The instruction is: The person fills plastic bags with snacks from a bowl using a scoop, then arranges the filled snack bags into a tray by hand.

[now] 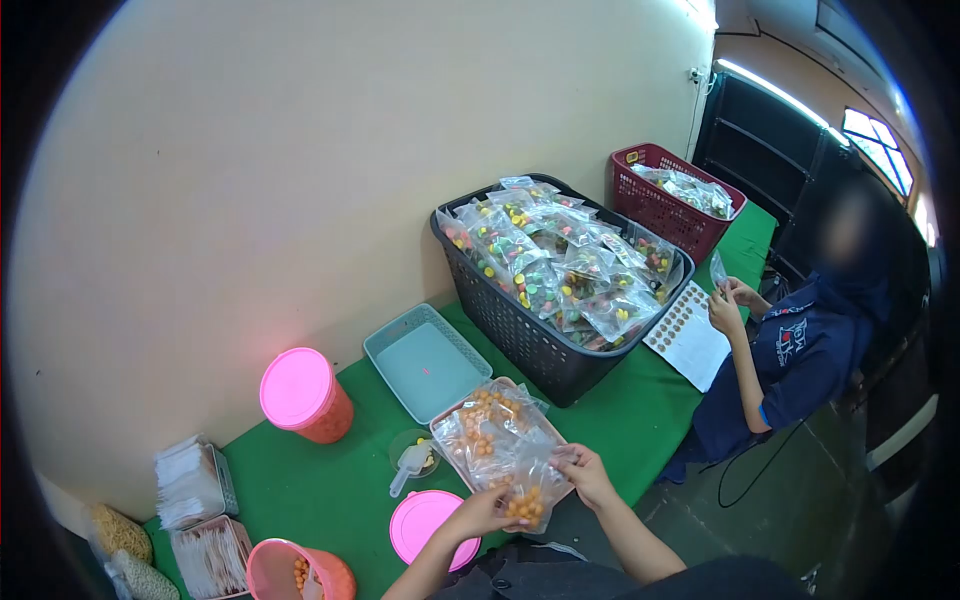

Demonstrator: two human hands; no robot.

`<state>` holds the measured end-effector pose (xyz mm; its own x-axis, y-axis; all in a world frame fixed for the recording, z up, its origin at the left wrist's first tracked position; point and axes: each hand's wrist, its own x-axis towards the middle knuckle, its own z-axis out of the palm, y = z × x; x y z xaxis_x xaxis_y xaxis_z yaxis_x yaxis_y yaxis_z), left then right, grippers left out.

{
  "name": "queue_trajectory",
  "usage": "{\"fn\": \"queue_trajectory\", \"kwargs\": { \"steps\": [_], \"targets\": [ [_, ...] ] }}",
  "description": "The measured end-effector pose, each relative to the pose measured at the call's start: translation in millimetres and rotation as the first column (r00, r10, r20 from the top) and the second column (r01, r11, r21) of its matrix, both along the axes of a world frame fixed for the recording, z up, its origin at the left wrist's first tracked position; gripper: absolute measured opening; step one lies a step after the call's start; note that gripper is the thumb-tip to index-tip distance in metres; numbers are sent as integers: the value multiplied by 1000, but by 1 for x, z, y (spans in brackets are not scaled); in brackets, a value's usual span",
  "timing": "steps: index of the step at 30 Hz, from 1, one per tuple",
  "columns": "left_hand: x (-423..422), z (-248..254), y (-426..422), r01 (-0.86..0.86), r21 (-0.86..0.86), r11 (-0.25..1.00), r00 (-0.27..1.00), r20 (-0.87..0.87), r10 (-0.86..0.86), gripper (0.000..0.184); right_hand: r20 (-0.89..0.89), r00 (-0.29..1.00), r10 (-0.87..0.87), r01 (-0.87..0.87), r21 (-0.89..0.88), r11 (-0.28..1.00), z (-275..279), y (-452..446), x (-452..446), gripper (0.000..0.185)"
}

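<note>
My left hand (483,512) is closed on the lower left side of a clear bag of orange balls (527,503). My right hand (585,474) pinches the upper right edge of the same bag. Beneath and behind it, a pink tray (456,462) holds more clear bags with orange balls (483,424). A white scoop (409,467) rests on a small clear dish left of the tray. Near my left forearm lies a round pink lid (425,530).
Around are an empty teal tray (427,365), a black basket of candy bags (500,311), a maroon basket (650,205), a lidded pink tub (325,410), an open tub (337,572) and packet trays (222,480). At right a co-worker (800,340) holds a small bag beside a sticker sheet (700,350).
</note>
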<state>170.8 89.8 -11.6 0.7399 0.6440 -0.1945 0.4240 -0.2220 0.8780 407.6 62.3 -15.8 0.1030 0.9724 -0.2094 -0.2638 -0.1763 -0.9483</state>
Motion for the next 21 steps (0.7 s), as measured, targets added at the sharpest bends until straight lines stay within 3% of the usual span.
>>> {"fn": "queue_trajectory", "kwargs": {
  "steps": [1, 3, 4, 5, 7, 8, 9, 11, 13, 15, 16, 17, 19, 20, 21],
  "targets": [
    [2, 1, -4, -7, -2, 1000, 1000, -1, 7, 48, -1, 1000, 7, -7, -2, 1000, 1, 2, -4, 25],
    [4, 2, -9, -110, -188, 976, 985, 112, 132, 49, -138, 984, 111, -107, 35, 994, 4, 9, -16, 22],
    [1, 13, -10, -150, -359, 921, 956, 185, 228, 49, -178, 979, 96, -90, 37, 995, 7, 17, -19, 25],
    [-3, 7, -8, -156, -356, 921, 954, 186, 233, 49, -177, 979, 102, -97, 41, 994, 8, 27, -18, 25],
    [-17, -18, -5, -285, -513, 810, 800, 338, 495, 51, -19, 1000, 24, -23, 58, 998, 1, 50, -17, 28],
    [-23, -31, -1, -441, -360, 822, 765, 328, 554, 44, 106, 994, -4, -9, 122, 993, -14, 64, -16, 29],
    [-30, -35, 7, -450, -357, 818, 760, 328, 561, 44, 104, 995, 7, -20, 123, 992, -13, 74, -17, 29],
    [-46, -43, 19, -580, -428, 693, 610, 336, 718, 38, 569, 822, -23, -96, 177, 979, -11, 99, -20, 32],
    [-54, -47, 27, -643, -420, 640, 573, 290, 766, 35, 643, 764, -54, -142, 250, 958, -15, 123, -23, 41],
    [-61, -48, 34, -738, -373, 562, 532, 190, 825, 34, 879, 467, -102, -195, 214, 957, -19, 142, -31, 55],
    [-64, -50, 37, -747, -339, 572, 555, 156, 817, 38, 894, 448, 24, -222, 85, 971, -23, 151, -35, 86],
    [-65, -61, 40, -752, -337, 567, 549, 156, 821, 38, 893, 449, 26, -229, 87, 970, -27, 154, -40, 86],
    [-62, -77, 50, -742, -417, 525, 478, 219, 850, 43, 963, 197, 186, -257, -133, 957, -23, 156, -53, 109],
    [-59, -78, 52, -742, -382, 551, 534, 159, 830, 44, 935, 216, 283, -287, -216, 933, -31, 163, -54, 126],
    [-56, -78, 53, -744, -382, 548, 532, 158, 832, 44, 934, 216, 284, -290, -216, 932, -25, 166, -60, 126]
  ]
}}
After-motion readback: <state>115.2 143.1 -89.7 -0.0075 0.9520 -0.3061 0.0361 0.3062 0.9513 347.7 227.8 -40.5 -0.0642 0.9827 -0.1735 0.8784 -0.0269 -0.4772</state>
